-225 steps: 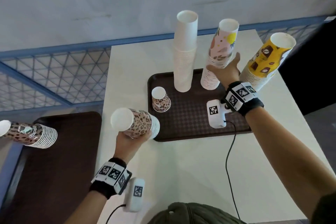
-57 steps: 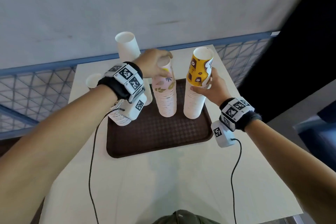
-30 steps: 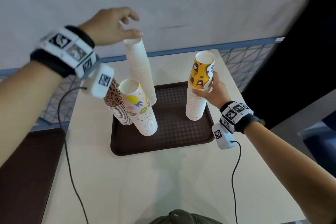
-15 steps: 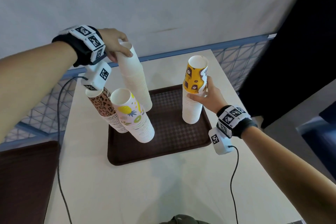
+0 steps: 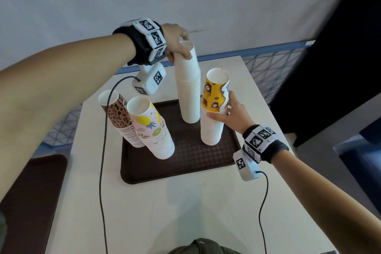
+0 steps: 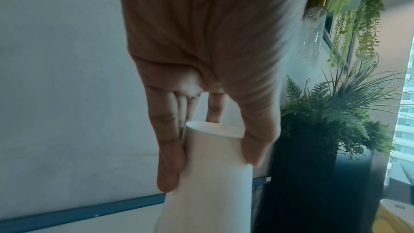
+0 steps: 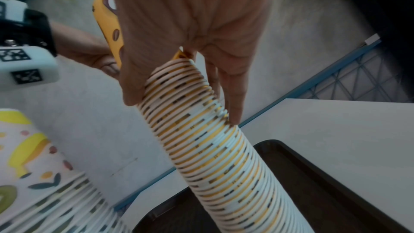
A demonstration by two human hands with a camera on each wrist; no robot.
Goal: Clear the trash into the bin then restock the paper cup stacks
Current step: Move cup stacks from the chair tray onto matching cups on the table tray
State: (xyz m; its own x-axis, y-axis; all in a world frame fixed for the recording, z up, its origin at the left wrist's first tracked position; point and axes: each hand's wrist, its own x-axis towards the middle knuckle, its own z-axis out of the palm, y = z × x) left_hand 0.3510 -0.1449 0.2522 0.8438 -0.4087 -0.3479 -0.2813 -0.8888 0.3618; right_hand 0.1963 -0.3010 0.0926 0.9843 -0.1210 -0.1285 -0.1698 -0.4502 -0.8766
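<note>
Four inverted stacks of paper cups stand on a brown tray (image 5: 191,163). My left hand (image 5: 177,44) grips the top of the tall plain white stack (image 5: 188,88), thumb and fingers round its upper cup (image 6: 215,162). My right hand (image 5: 231,113) holds the yellow coffee-bean stack (image 5: 214,109) just below its top cup, with thumb and fingers on the ribbed rims (image 7: 201,130). The leopard-print stack (image 5: 119,119) and the pink fruit-print stack (image 5: 152,130) lean left at the tray's left side, untouched.
The tray sits on a white table (image 5: 185,212). A second brown tray (image 5: 31,202) lies lower left on another surface. Blue mesh railing (image 5: 274,68) runs behind the table. A dark planter with ferns (image 6: 325,130) stands at the right.
My left hand came down from above onto the top of the white stack and now grips it; that stack stands straighter. My right hand stays on the yellow stack.
</note>
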